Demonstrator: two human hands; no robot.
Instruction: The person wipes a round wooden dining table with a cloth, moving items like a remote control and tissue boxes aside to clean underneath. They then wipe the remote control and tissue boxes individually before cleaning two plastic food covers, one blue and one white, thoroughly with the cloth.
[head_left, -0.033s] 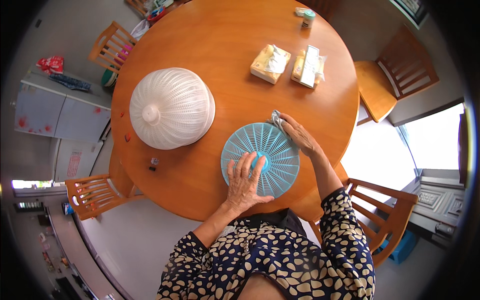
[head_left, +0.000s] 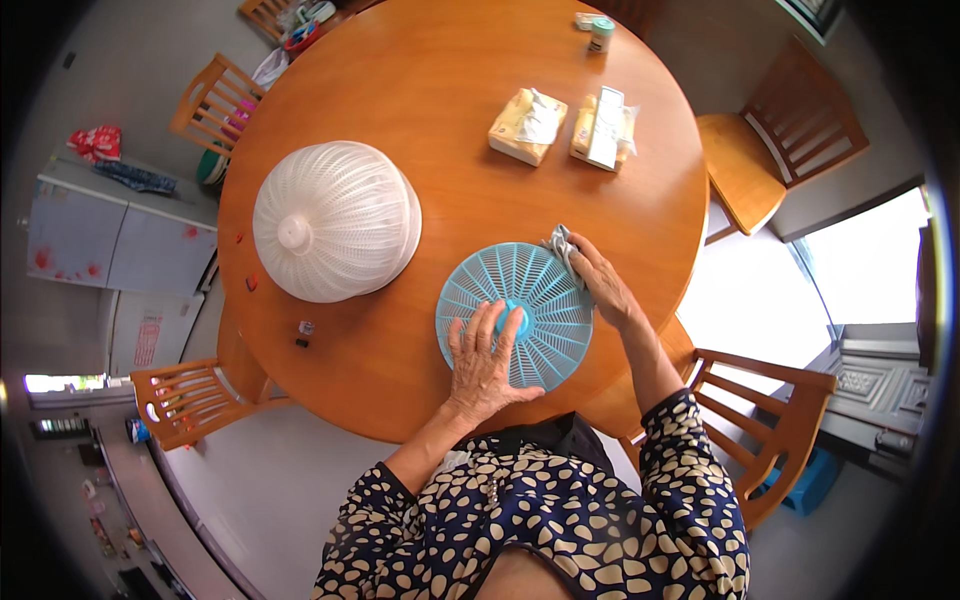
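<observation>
A round, slotted light-blue plastic food cover (head_left: 545, 345) with a raised centre knob lies on the wooden table in front of me. My left hand (head_left: 483, 365) rests on its near left part, fingers spread and fingertips beside the knob. At the far right rim, my right hand (head_left: 603, 285) is closed round a crumpled grey cloth (head_left: 561, 243) that touches the edge. Part of the cloth is hidden under the fingers. To the left stands a larger white domed mesh cover (head_left: 345, 215), touched by neither hand.
Two tissue packs (head_left: 521, 135) (head_left: 590, 140) lie on the far right of the round table (head_left: 420, 60), one under a white box (head_left: 606, 127). A small jar (head_left: 600, 35) stands farther back. Small red and dark bits lie at the left edge. Chairs (head_left: 765, 400) surround the table.
My right hand and the cloth have slid a little clockwise along the blue cover's rim. My left hand keeps its place on the cover. The whole view has shifted slightly.
</observation>
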